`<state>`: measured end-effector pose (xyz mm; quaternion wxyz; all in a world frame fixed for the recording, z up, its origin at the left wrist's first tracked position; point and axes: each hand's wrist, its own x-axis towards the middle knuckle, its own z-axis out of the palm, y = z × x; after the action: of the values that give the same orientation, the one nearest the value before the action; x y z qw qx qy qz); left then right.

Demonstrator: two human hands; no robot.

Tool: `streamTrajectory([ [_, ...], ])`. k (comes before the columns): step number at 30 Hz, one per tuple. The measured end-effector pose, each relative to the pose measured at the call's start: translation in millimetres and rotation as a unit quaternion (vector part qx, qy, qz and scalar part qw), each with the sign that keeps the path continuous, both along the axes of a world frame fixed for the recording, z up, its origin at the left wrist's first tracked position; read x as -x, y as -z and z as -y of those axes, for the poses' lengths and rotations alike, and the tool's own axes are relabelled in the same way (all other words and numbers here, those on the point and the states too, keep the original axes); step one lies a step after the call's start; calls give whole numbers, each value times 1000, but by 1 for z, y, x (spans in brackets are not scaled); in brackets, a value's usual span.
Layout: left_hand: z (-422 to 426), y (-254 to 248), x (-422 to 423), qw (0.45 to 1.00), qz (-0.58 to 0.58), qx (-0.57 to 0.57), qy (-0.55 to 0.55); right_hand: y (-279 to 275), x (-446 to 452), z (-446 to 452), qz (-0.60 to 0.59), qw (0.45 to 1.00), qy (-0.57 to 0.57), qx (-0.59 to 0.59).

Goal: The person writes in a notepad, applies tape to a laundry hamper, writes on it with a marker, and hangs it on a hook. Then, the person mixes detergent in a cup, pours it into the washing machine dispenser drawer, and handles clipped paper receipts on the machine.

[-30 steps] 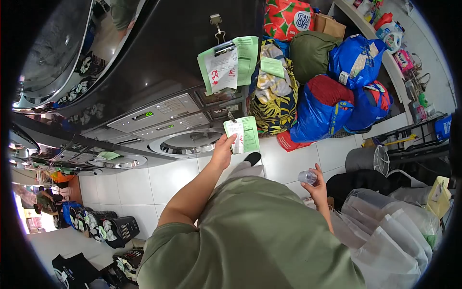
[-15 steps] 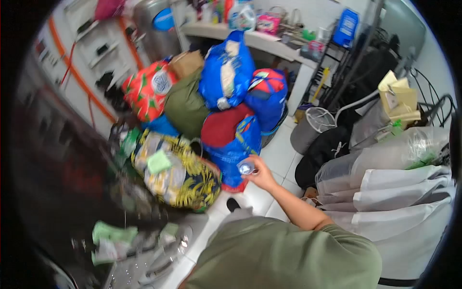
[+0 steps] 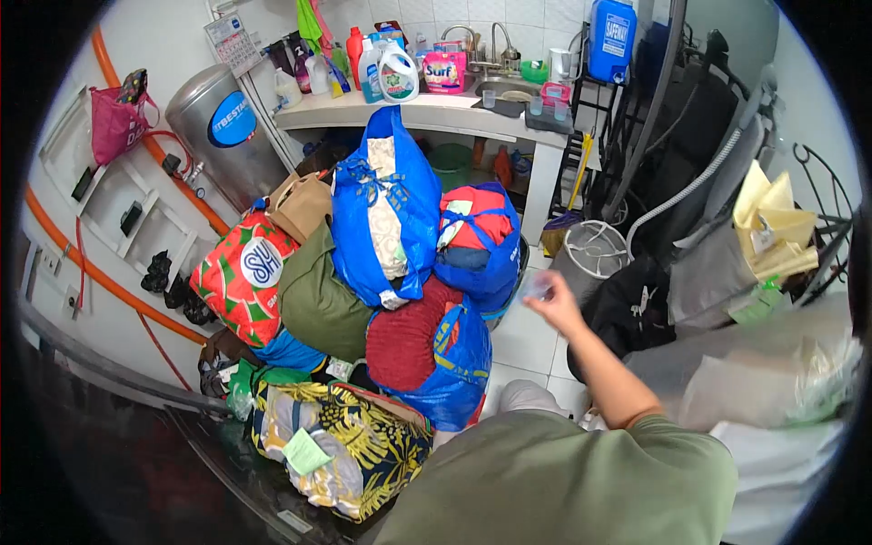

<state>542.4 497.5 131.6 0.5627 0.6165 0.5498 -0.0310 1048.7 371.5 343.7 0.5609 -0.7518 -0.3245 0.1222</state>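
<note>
My right hand [image 3: 561, 312] reaches forward, its fingers closed around a small clear plastic cup [image 3: 536, 289]. The cup is over the white tiled floor, just right of a pile of stuffed bags. Nearest in that pile are a blue bag with a dark red cloth [image 3: 413, 341] and a blue-and-red bundle [image 3: 481, 238]. A grey bin with a white wire frame [image 3: 595, 252] stands just beyond the hand. My left hand is out of view.
Ahead, a white counter [image 3: 427, 113] carries detergent bottles, a pink Surf box [image 3: 444, 73] and more small cups by the sink [image 3: 509, 88]. A blue water container [image 3: 610, 41] sits on a rack. Plastic-wrapped items [image 3: 772, 363] line the right side; a patterned bag [image 3: 363, 445] lies at lower left.
My view has swung up toward the counter and sharpened. The right hand, still with the cup, has moved from in front of the blue bag to the right, beside the bin.
</note>
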Motion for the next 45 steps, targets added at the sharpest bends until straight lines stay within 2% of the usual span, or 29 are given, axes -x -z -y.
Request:
streamTrajectory([
  [6,-22,6,-111,1000,5,7,-22,-27,-239,-76,117,988,84,-60],
  [8,-15,21,-139,999,-20,18,-44,-43,-322,-123,158,982,101,-28],
  [9,-9,23,-157,997,-36,23,-58,-43,-365,-151,249,960,125,-25],
  [10,-2,24,-169,995,-54,33,-73,-52,-402,-177,218,968,124,16],
  [12,24,15,-196,989,-71,56,-115,-45,-475,-229,232,960,155,19],
  [16,58,-10,-252,975,-54,90,-194,-51,-586,-303,186,943,226,160],
  [18,72,-20,-269,966,-32,97,-237,-75,-611,-319,250,909,271,192],
  [20,82,-28,-279,956,-16,99,-275,-83,-656,-329,262,899,274,219],
  [22,94,-36,-282,945,2,104,-311,-96,-680,-333,254,900,269,231],
  [26,104,-50,-274,923,52,150,-350,-97,-721,-347,227,890,217,330],
  [30,104,-62,-269,961,-177,46,-206,-82,-733,-360,220,858,236,400],
  [32,98,-79,-264,943,9,49,-329,-79,-733,-364,216,846,242,423],
  [34,86,-110,-286,936,-62,34,-346,-80,-732,-360,214,833,247,446],
  [35,94,-85,-265,928,1,46,-370,-81,-736,-358,217,820,214,484],
  [36,107,-61,-249,909,65,50,-408,-58,-774,-362,240,789,176,538],
  [37,123,-52,-252,922,42,-15,-384,-50,-779,-365,255,793,142,535],
  [38,136,-34,-245,951,-47,-39,-305,-35,-792,-361,341,782,88,515],
  [39,150,-16,-238,963,-136,-65,-222,-27,-804,-365,350,802,46,481],
  [40,157,-26,-249,955,-189,-77,-215,-25,-806,-371,416,741,-10,527],
  [41,142,-70,-273,947,-241,-86,-193,-24,-812,-371,478,729,3,490],
  [42,141,-77,-280,940,-250,-39,-230,-26,-802,-370,536,737,42,410],
  [45,149,-83,-290,930,-184,-38,-317,-36,-745,-346,647,740,143,112],
])
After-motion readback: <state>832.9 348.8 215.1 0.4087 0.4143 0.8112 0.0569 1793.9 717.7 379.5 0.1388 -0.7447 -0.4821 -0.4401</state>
